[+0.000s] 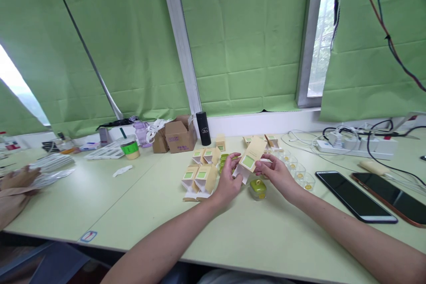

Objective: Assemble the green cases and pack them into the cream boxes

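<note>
Both my hands hold one small tan carton with a green label (250,159), tilted above the pale green table (133,204). My left hand (229,179) grips its lower left end, fingers curled. My right hand (276,173) pinches its right side. Just below the carton sits a small clear pot with a green lid (258,188). Several folded tan cartons (200,175) stand to the left of my left hand, and more cartons (266,140) lie behind.
A row of clear pots (297,171) runs to the right. Two phones (356,196) lie at right, near a power strip with cables (356,145). A black cylinder (203,128), brown boxes (179,135) and a tape roll (130,149) stand at the back.
</note>
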`<action>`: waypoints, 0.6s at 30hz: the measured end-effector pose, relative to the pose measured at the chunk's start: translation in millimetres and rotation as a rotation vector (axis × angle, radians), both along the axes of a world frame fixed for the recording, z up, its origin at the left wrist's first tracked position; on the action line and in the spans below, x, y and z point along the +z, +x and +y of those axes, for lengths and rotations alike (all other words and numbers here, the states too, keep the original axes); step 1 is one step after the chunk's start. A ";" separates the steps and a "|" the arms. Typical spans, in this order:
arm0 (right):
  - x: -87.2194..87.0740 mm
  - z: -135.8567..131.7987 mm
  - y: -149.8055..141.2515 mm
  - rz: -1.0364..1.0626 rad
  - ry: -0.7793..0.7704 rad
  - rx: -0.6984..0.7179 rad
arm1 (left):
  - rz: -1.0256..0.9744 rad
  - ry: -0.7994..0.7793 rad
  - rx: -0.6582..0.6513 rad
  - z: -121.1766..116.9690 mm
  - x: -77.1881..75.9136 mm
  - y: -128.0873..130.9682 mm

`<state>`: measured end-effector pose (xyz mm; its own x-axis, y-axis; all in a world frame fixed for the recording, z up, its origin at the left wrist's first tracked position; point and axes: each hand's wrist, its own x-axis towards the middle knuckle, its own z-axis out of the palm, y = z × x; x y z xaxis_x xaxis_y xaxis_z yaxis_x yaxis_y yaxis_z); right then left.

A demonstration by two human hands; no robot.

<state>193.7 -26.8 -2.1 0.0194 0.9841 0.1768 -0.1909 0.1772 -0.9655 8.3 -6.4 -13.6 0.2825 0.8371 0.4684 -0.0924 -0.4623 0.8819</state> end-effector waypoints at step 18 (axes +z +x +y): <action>-7.5 5.2 3.0 0.113 -0.014 0.035 | 0.134 0.103 0.151 -8.7 3.1 -5.2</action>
